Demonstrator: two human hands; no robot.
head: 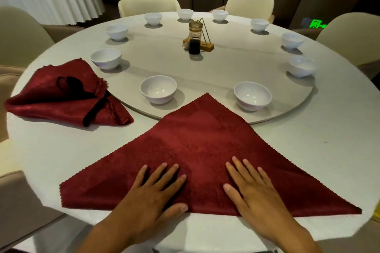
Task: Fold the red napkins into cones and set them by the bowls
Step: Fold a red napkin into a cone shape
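So right now I've got one red napkin folded into a big triangle on the tabletop, long folded edge toward me and the point aimed out between the two nearest white bowls. Both my hands are flat on it near that edge, left hand and right hand, fingers straight and spread, just pressing the cloth down, not gripping anything. Tip for this step, I'd say: smooth outward from the middle so the crease sits sharp and the two layers line up at the zigzag edges, otherwise the cone will probably come out lopsided when I roll it. Next I'd guess I roll from one of the side corners, keeping the base edge even. The rest of the red napkins are in a loose pile off to my left with a black strap lying across them, near another bowl.
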